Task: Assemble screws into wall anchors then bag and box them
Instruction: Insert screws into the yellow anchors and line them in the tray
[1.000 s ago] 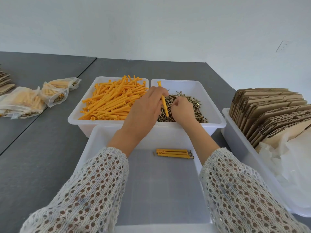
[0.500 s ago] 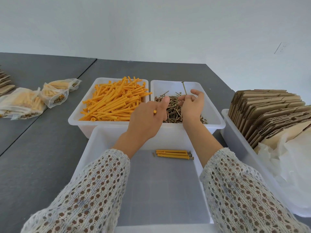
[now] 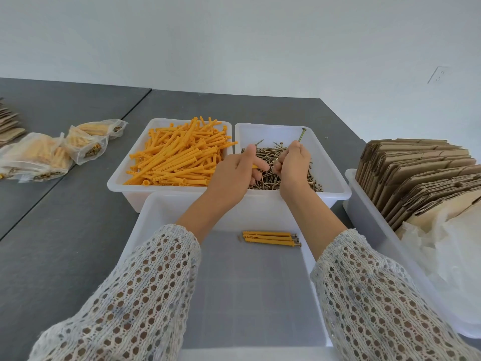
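Screw (image 3: 301, 135) is being pinched upright in the right hand (image 3: 292, 166) over the screw bin (image 3: 335, 175); an orange anchor (image 3: 254, 167) is being gripped in the left hand (image 3: 234, 175). Its tip should be lined up squarely with the anchor's open end before being pushed in.

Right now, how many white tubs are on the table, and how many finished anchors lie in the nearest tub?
White tubs: 4 (anchor tub, screw tub, near tub, cardboard tub)
Finished anchors with screws: 3
Total: 7
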`<action>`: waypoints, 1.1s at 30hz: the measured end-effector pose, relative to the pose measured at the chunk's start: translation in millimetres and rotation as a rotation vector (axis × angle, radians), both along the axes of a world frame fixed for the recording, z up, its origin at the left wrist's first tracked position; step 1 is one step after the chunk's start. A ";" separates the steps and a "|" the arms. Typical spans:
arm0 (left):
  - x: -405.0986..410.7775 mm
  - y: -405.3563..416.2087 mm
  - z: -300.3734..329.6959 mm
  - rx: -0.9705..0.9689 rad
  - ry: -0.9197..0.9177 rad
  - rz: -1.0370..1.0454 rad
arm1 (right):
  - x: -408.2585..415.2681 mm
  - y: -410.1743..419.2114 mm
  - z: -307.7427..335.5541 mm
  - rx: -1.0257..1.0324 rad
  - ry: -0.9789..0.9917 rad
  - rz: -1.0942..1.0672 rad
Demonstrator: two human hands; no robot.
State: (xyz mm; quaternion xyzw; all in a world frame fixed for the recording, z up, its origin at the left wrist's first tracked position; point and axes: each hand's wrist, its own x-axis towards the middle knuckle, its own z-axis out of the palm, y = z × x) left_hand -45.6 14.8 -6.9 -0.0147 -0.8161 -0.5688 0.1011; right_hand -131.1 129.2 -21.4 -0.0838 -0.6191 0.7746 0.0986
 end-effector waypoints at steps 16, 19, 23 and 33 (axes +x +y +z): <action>3.0 6.7 -3.5 -0.169 0.107 -0.065 | 5.6 0.8 2.6 0.097 0.012 0.335; -0.1 5.0 -7.3 -0.322 0.106 -0.022 | 6.1 2.1 2.7 0.037 0.002 0.357; -0.6 -2.2 -11.7 -0.438 0.165 0.024 | 9.1 -0.5 4.3 -0.157 -0.001 0.439; -5.6 -12.6 -15.9 -0.525 0.209 0.095 | 10.9 -5.0 2.0 -0.144 0.035 0.449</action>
